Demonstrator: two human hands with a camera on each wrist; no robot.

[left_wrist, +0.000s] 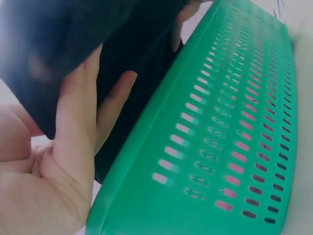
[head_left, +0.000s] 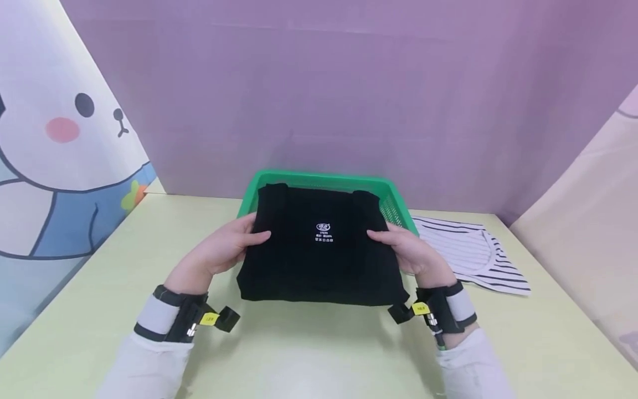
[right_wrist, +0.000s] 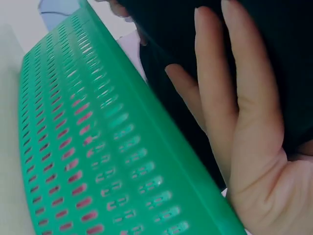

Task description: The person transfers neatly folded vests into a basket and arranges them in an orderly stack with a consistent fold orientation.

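Folded black garment (head_left: 321, 246) held over near edge of green basket (head_left: 399, 208), left hand (head_left: 221, 249) gripping its left side, right hand (head_left: 411, 252) gripping its right side, fingers (right_wrist: 244, 93) underneath, striped shirt (head_left: 473, 252) flat on tabletop (head_left: 309, 349) beside basket

Green basket (head_left: 399, 208) walls flank each hand (head_left: 226, 246); striped shirt (head_left: 468, 249) lies right.

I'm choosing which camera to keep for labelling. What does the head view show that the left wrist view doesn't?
Only the head view shows the white print on the folded black garment, the striped garment on the table, and the right hand. Only the left wrist view shows the green basket's slotted side wall close up. Both show the left hand gripping the black garment beside the basket.
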